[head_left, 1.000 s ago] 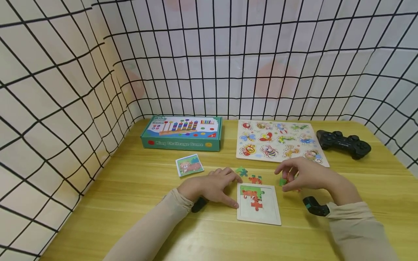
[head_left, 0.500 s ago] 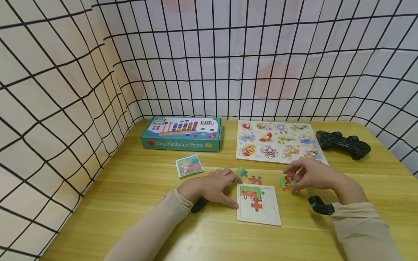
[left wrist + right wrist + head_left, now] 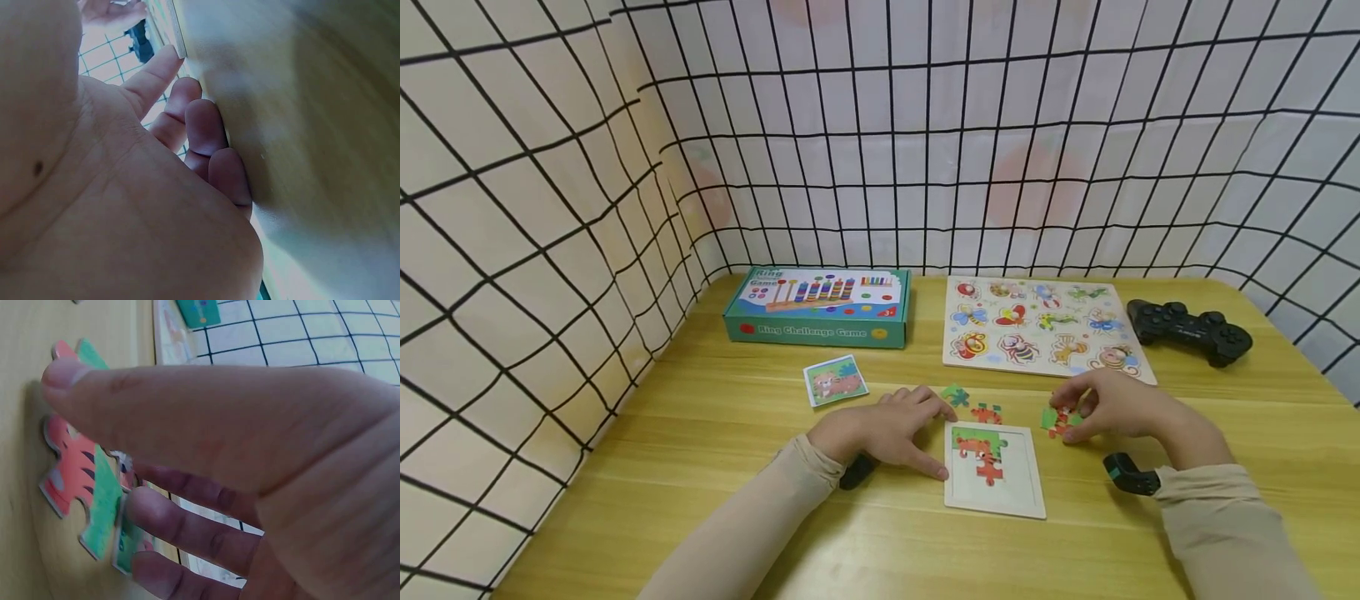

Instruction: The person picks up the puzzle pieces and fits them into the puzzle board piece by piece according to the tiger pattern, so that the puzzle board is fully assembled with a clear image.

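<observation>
In the head view, a square puzzle tray lies in front of me with joined tiger pieces at its upper left. My left hand rests flat beside it, with thumb and index finger touching its left edge; the left wrist view shows the extended fingers low over the table. My right hand is over loose red-and-green jigsaw pieces right of the tray, thumb and index finger apart around them. In the right wrist view, the thumb overlaps a striped piece; the index fingertip is hidden.
Two more loose pieces, a green one and a red one, lie behind the tray. A picture card is at the left. Farther back are a game box, an insect puzzle board and a black game controller, before a grid-patterned wall.
My right hand first shifted right, uncovering more of the loose pieces, then came slightly back left with its fingertips around them. The left hand and tray have stayed still.
</observation>
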`<state>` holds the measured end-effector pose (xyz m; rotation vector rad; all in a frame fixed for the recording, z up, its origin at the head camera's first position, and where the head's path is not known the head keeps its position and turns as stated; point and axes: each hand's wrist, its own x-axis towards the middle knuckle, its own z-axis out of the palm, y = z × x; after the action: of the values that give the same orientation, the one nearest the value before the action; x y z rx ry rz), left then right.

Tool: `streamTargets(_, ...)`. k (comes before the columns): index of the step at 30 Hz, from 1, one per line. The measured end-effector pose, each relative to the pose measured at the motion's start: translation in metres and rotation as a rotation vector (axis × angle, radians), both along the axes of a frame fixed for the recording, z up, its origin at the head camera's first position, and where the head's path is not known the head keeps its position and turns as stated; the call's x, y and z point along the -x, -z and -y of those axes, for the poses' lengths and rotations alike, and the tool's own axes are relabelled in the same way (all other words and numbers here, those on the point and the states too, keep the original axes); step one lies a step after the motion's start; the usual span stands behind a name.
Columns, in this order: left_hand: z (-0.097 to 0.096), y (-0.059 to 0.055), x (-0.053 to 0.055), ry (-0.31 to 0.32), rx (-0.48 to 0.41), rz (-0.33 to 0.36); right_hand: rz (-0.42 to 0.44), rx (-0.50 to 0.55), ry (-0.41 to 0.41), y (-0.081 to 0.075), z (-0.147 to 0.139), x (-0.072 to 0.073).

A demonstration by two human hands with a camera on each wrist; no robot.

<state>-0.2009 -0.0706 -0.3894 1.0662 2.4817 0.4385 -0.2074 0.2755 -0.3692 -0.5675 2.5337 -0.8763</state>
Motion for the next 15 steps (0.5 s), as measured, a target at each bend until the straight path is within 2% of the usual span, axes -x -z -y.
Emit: streamTargets(15, -0.0007, 0.0, -0.0002, 0.003, -0.001, -0.007, 0.008, -0.008, 0.01, 0.0013, 0.007, -0.0015)
